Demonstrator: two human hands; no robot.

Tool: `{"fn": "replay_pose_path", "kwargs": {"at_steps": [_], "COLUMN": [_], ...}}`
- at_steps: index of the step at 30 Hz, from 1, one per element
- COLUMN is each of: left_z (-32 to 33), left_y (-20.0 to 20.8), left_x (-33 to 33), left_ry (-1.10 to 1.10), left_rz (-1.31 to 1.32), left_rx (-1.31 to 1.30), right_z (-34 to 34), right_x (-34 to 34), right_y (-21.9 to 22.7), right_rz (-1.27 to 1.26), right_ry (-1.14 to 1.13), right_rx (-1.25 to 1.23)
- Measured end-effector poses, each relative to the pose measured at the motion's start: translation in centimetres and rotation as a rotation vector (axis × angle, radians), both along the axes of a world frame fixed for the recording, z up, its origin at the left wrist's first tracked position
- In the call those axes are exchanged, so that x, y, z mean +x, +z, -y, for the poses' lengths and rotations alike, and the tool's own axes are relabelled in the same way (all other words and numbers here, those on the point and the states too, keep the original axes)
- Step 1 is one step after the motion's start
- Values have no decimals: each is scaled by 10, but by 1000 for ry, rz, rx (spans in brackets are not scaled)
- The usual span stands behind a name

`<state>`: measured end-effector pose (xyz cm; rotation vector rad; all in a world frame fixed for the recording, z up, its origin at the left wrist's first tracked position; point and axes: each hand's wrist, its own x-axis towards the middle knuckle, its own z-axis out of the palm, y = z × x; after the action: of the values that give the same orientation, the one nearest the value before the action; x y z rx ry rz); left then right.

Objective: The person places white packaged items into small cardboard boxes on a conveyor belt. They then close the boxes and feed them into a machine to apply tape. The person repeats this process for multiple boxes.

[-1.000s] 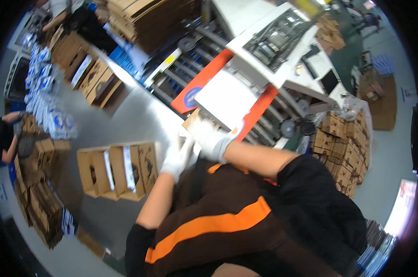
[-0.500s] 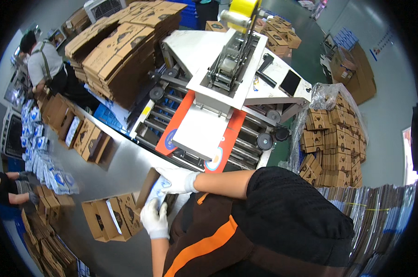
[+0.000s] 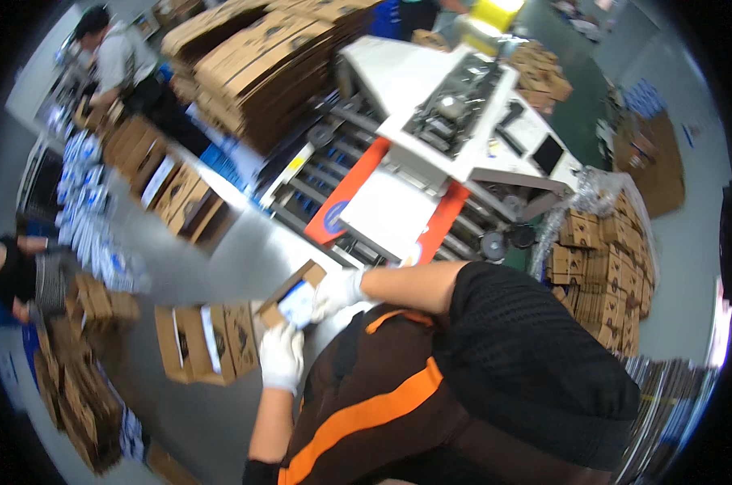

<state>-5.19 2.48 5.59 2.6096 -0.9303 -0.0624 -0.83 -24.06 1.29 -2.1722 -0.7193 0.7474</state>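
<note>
Gripping the near-left end of a small, open-topped brown cardboard box (image 3: 279, 295), the white-gloved left hand (image 3: 282, 357) has its fingers curled at the edge. The white-gloved right hand (image 3: 339, 293) clasps the box's right side, its finger detail blurred. Inside the box, between the hands, lies a white-and-pale-blue packet (image 3: 299, 305). The box is above the near part of a grey metal table (image 3: 257, 246), just right of a row of open brown cardboard boxes (image 3: 240, 338). Beyond the hands is a white roller machine (image 3: 398, 133) with orange-red side strips (image 3: 348, 194). Blue-and-white plastic packets (image 3: 91, 230) lie along the table's left side; flattened brown cardboard (image 3: 261, 69) is stacked at the far side.
</note>
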Motion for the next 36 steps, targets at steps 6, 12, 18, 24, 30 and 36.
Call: {"fn": "replay_pose_path", "kwargs": {"at_steps": [6, 12, 18, 24, 30, 36], "left_z": [11, 26, 67, 125, 67, -63], "left_y": [-36, -67, -70, -51, 39, 6], "left_x": [32, 18, 22, 42, 60, 48], "left_ry": [791, 889, 605, 524, 580, 800], "left_rz": [-491, -667, -1038, -1129, -332, -159], "left_rx": [-636, -392, -558, -490, -771, 162], "right_z": [-25, -36, 21, 65, 40, 32], "right_x": [27, -16, -53, -58, -77, -61], "right_y": [44, 41, 15, 13, 31, 9], "right_rz": [446, 795, 556, 544, 507, 251], "right_ry": [-13, -330, -328, -481, -630, -573], "right_rx": [-406, -70, -74, -164, 263, 171]}}
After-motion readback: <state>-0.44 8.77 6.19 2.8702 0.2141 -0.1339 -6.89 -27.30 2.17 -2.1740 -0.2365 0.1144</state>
